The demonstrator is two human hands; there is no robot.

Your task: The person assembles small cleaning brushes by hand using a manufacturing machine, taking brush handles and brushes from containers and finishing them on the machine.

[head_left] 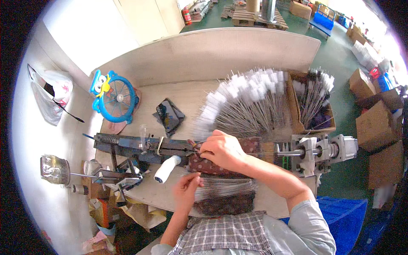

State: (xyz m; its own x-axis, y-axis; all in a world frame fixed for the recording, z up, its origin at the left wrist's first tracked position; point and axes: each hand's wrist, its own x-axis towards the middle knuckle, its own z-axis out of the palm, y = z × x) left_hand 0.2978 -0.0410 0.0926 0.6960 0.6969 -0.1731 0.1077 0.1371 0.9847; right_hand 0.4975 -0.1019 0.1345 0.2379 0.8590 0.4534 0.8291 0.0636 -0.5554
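My right hand (223,148) is closed, its fingertips pinched on a thin metal wire (265,152) at the end of a dark metal bench fixture (140,146). That wire runs rightward, behind the hand, to the spindle (291,152) of a motor unit. Under the hand lies a dark red, dotted cloth pad (212,165). Nearer to me, my left hand (187,189) hovers beside a bundle of straight thin wires (225,189) resting on another dotted cloth (229,205). Motion smears its fingers, so their grip cannot be made out. A white cylindrical handle (168,168) sticks out below the fixture.
White-tipped wire brushes (250,102) fan out behind my right hand, beside a cardboard box (299,121) of more brushes. A blue owl-shaped fan (117,97) and a dark plastic packet (169,115) occupy the left side. The motor (344,147) stands at the table's right end.
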